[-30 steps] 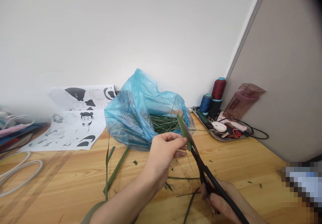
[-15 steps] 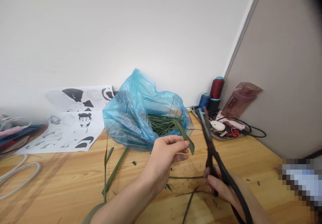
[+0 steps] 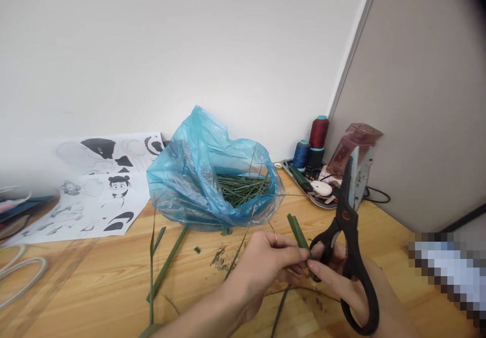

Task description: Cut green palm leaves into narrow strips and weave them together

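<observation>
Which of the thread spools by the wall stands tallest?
The dark red thread spool; it rises above the blue spool to its left, on the metal tray.

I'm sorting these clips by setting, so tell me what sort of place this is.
Probably a craft or hobby desk in a room corner: thread spools beside a cluttered metal tray, printed cartoon sheets, and a blue plastic bag of green leaf strips on a wooden table.

No readable text, printed sheets point(image 3: 94, 186) carry only cartoon drawings, thread spools point(image 3: 310, 143) show no legible labels
</observation>
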Available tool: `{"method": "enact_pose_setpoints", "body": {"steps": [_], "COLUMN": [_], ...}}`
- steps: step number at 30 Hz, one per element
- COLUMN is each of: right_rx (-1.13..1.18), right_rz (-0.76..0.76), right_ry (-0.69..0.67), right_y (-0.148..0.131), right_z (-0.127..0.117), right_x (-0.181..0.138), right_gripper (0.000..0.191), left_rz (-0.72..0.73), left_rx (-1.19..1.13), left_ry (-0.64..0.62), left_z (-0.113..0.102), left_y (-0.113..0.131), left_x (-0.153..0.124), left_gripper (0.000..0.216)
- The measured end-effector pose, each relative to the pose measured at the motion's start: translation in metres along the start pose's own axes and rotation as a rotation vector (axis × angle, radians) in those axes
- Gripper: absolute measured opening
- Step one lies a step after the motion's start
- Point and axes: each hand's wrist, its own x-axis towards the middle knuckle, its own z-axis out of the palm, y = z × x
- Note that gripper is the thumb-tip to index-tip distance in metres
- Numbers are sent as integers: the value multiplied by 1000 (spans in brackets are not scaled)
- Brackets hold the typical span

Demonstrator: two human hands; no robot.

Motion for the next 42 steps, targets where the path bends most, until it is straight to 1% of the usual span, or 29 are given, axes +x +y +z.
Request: {"method": "enact_pose_setpoints", "body": {"steps": [3, 5, 11, 14, 17, 21, 26, 30, 33, 36, 42], "right_rx": [-38, -83, -149, -176, -191, -126, -7, 36, 41, 22, 10], "right_rz": [-14, 2, 20, 15, 27, 49, 53, 30, 28, 44, 55], "right_ry": [-27, -42, -62, -98, -111, -138, -93, -121, -135, -118, -141], "right_y": [-4, -8, -11, -12, -14, -12, -7, -3, -4, -8, -9], "right_z": [-2, -3, -5, -4, -2, 0, 2, 1, -1, -2, -3], "right_x": [1, 0, -1, -1, -2, -3, -3, -2, -1, -1, 0], "right_gripper": [25, 23, 21, 18, 16, 19, 23, 25, 24, 24, 24], "left_rz": [26, 49, 67, 90, 98, 92, 94, 82, 46, 16, -47], "left_rx": [-33, -48, -54, -88, -120, -124, -186, -225, -153, -97, -97], "left_ry": [70, 103, 104, 93, 113, 121, 105, 61, 53, 40, 76], "left_z": [1, 1, 0, 0, -1, -2, -5, -5, -3, -1, 0], "left_y": [0, 0, 1, 1, 0, -1, -2, -3, -5, -8, -8], "left_x": [1, 2, 2, 1, 3, 5, 4, 5, 6, 6, 4], "left_gripper": [14, 13, 10, 11, 15, 22, 18, 15, 18, 16, 13]}}
